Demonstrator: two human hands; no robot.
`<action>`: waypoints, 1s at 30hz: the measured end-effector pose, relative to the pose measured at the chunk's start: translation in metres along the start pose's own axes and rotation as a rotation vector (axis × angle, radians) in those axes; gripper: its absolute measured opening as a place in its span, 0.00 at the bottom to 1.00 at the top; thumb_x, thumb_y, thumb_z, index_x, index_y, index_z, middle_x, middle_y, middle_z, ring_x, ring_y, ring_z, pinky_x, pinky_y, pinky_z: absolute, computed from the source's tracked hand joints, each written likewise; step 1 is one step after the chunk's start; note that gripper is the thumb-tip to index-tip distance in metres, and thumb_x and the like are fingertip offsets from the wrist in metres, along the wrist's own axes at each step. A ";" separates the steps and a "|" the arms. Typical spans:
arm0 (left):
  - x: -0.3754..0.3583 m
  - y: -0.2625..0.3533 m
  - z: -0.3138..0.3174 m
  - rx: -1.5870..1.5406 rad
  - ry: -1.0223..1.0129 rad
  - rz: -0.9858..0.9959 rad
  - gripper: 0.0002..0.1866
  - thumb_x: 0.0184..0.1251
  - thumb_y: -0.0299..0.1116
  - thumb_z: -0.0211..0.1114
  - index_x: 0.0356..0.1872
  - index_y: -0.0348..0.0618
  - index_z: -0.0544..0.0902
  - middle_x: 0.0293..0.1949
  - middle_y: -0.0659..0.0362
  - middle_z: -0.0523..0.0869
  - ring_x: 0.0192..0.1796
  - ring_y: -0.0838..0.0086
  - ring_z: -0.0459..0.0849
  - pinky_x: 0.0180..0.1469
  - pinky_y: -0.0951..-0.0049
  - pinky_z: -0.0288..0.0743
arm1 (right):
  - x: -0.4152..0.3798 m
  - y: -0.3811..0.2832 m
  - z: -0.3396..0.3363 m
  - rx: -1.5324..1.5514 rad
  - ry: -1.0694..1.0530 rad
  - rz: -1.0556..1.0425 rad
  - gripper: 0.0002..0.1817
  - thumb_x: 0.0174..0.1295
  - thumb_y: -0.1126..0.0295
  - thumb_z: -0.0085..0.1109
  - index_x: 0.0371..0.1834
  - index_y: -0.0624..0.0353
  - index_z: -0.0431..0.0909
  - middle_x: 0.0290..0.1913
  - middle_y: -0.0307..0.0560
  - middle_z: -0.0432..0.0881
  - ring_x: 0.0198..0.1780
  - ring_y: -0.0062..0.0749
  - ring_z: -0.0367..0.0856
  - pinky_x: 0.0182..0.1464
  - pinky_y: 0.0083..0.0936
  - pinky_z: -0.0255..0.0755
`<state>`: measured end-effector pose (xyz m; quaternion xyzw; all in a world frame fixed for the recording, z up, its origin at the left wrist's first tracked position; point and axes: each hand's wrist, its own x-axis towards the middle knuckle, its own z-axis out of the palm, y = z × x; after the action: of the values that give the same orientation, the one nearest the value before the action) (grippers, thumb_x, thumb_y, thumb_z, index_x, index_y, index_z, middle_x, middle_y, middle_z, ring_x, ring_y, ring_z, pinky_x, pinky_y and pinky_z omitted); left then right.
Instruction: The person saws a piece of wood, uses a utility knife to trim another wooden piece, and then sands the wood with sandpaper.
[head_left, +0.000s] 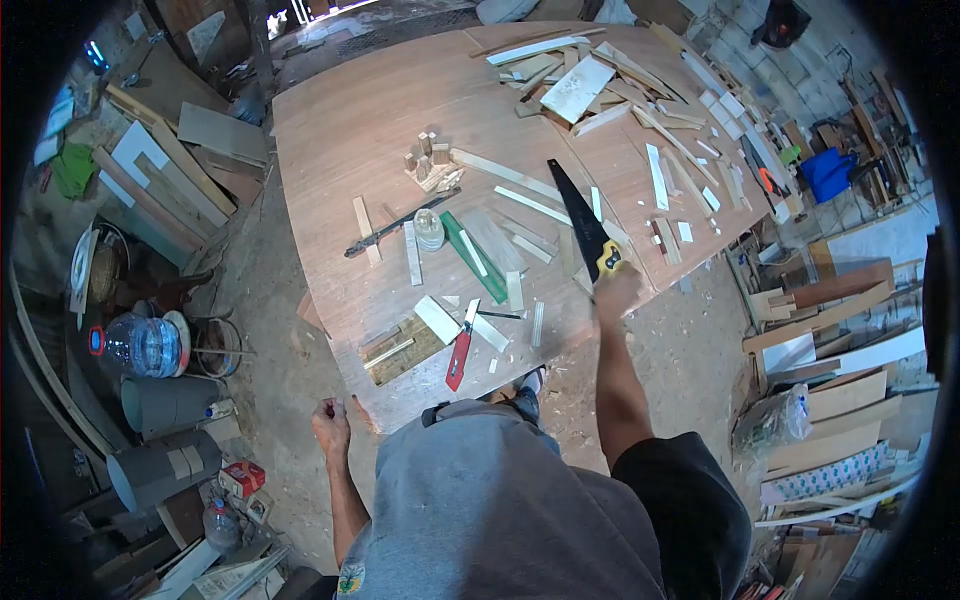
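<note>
My right hand [617,288] is wrapped around the black and yellow handle of a handsaw [574,205]. Its dark blade points away from me over the right part of the wooden table [360,130]. Off the table's near left corner hangs my left hand [331,428], its fingers curled in; whether anything small is in them is hidden. Close to the table's front edge lie a red-handled knife-like tool [460,355], a white block [437,320] and a rough brown board [405,350]. A green strip [473,258] lies in the middle, beside a clear jar [428,230].
A pile of wood offcuts [580,85] covers the table's far right. Small wooden blocks [428,155] stand near a long dark bar [400,222]. Boards lean along the right wall. On the left are a large water bottle [145,345] and grey cylinders [165,470].
</note>
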<state>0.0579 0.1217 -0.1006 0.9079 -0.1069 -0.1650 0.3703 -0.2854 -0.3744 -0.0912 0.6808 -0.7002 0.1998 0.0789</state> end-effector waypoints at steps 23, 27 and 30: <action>0.002 0.099 0.054 0.196 -0.030 0.579 0.20 0.57 0.28 0.69 0.53 0.39 0.81 0.51 0.46 0.81 0.56 0.49 0.78 0.56 0.51 0.74 | -0.030 -0.118 -0.026 0.857 -0.779 -0.048 0.32 0.60 0.60 0.68 0.66 0.59 0.73 0.55 0.56 0.79 0.52 0.41 0.81 0.53 0.37 0.76; 0.043 0.096 0.070 0.355 -0.241 0.744 0.21 0.57 0.28 0.68 0.53 0.39 0.78 0.51 0.47 0.79 0.55 0.49 0.77 0.53 0.48 0.75 | -0.056 -0.078 -0.071 1.053 -0.970 0.154 0.30 0.63 0.61 0.66 0.65 0.66 0.73 0.51 0.51 0.81 0.49 0.32 0.80 0.49 0.29 0.76; 0.099 0.062 0.090 0.364 -0.318 0.673 0.19 0.58 0.29 0.68 0.52 0.39 0.78 0.49 0.47 0.80 0.53 0.48 0.77 0.52 0.49 0.76 | -0.091 -0.051 -0.088 1.328 -1.030 0.346 0.26 0.67 0.65 0.63 0.65 0.67 0.73 0.50 0.48 0.81 0.49 0.30 0.79 0.46 0.27 0.76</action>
<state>0.1105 -0.0110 -0.1392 0.8361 -0.4810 -0.1515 0.2160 -0.2434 -0.2561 -0.0375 0.4754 -0.4806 0.2434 -0.6956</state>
